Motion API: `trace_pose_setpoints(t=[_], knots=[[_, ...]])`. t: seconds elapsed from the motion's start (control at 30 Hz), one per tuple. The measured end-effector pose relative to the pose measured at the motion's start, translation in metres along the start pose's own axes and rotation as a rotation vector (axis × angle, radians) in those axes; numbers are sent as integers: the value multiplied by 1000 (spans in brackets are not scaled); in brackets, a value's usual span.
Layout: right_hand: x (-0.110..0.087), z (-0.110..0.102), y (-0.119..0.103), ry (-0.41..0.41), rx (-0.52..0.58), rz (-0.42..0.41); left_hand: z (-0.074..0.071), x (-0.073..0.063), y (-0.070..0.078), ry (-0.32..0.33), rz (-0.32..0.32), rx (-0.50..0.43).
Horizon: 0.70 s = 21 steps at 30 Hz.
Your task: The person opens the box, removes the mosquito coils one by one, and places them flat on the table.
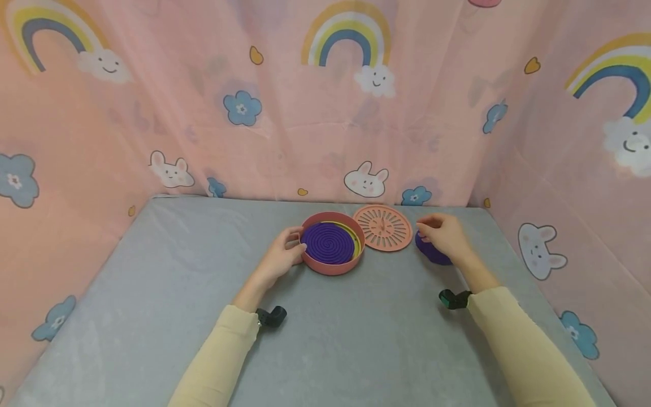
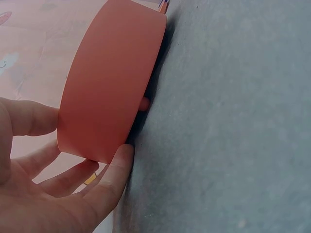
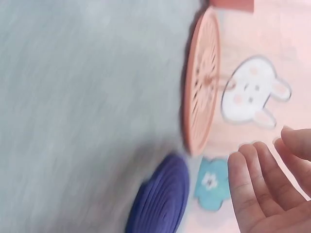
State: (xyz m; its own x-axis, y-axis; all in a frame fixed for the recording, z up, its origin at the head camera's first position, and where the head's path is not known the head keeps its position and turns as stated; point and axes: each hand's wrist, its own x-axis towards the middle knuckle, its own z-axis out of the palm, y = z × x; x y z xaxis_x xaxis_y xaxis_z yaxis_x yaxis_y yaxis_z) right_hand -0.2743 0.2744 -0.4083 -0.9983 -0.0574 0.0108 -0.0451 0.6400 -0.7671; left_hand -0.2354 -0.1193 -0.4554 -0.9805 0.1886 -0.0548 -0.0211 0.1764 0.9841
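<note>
My left hand (image 1: 280,255) holds the left side of a round pinkish-red mosquito coil box (image 1: 333,270), its fingers against the wall in the left wrist view. Inside lie a purple spiral mosquito coil (image 1: 328,243) and, partly covered by it, a yellow coil (image 1: 356,240). To the right, a purple coil (image 3: 163,201) rests on the table. Over that coil hovers my right hand (image 1: 446,236), and the right wrist view shows its fingers (image 3: 262,179) gently bent with nothing between them.
A slotted salmon-coloured round lid (image 1: 383,240) with a thin upright prong lies on the table between the box and the right-hand coil. Grey cloth covers the table (image 1: 335,339). Pink printed curtains (image 1: 295,147) stand close behind it and at both sides.
</note>
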Motion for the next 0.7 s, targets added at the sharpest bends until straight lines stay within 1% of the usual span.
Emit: trace_pose_setpoints(t=[0.27, 0.37, 0.5, 0.6, 0.7], knots=[[8, 29, -30, -25, 91, -47, 1, 2, 0, 3, -2, 5], [11, 40, -41, -32, 103, -71, 0, 3, 1, 2, -2, 14], [13, 54, -57, -41, 99, -122, 0, 2, 2, 2, 0, 15], [13, 64, -69, -42, 75, -161, 0, 1, 2, 4, -2, 14], [13, 74, -80, -40, 39, -182, 0, 0, 2, 9, -11, 17]])
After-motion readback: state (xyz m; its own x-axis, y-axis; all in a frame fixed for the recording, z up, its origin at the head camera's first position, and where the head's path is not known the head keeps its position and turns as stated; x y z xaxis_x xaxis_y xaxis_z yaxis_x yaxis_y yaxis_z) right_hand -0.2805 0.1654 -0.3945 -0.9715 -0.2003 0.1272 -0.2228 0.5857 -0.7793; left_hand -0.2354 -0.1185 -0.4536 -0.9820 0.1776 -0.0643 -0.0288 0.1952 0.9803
